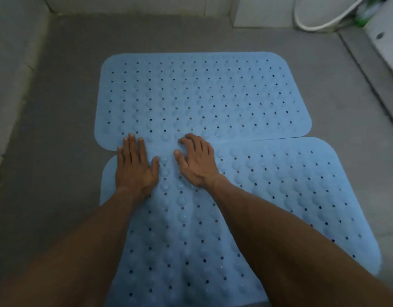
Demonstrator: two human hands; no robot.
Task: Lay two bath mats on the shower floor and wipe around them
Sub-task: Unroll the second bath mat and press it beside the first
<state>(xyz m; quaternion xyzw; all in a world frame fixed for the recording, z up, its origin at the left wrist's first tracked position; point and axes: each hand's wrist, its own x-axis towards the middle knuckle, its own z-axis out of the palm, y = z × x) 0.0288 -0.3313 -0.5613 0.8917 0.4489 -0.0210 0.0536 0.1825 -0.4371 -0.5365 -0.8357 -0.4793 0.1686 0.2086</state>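
Note:
Two light blue rubber bath mats with drain holes and round bumps lie flat on the grey shower floor [64, 89]. The far mat [202, 96] sits further from me, and the near mat [279, 196] lies next to it, their long edges meeting and slightly overlapping at the left. My left hand [135, 167] rests palm down across that seam near the mats' left end, fingers spread. My right hand [196, 161] presses flat just to its right, fingers slightly curled on the far mat's edge. Neither hand holds anything. My forearms cover part of the near mat.
A tiled wall [11, 63] borders the floor on the left and at the back. A white hose [313, 25] loops at the back right. A raised kerb [368, 69] runs along the right side, with a green object [363, 18] beyond it.

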